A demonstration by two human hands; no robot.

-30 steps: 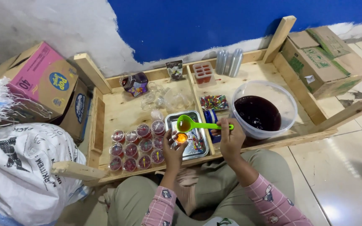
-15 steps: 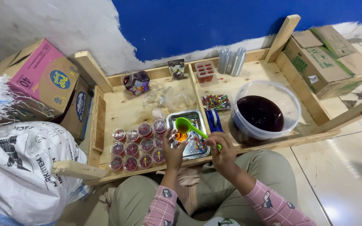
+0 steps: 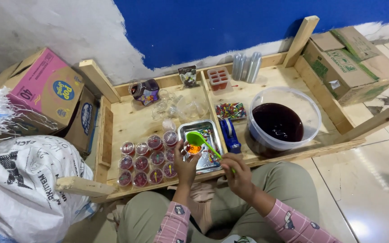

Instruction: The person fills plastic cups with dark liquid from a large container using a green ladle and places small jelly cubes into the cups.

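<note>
Hands over the shallow metal tray [image 3: 203,150]: left hand [image 3: 186,165] clasps a small clear plastic cup [image 3: 193,148], right hand [image 3: 236,172] pinches a green plastic spoon [image 3: 201,141] — bowl tipped above the cup, large tub of dark liquid [image 3: 279,121] at two o'clock for refills.

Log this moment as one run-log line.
left hand: holds small cup | right hand: holds green spoon over cup | metal tray beneath

The left hand [image 3: 186,167] held a small cup [image 3: 193,148] over the metal tray [image 3: 189,129]. The right hand [image 3: 238,173] gripped a green spoon [image 3: 197,139], its bowl tipped right at the cup's mouth. Filled red cups [image 3: 146,161] sat clustered just left of the tray. A tub [image 3: 310,108] of dark liquid stood to the right.
</note>
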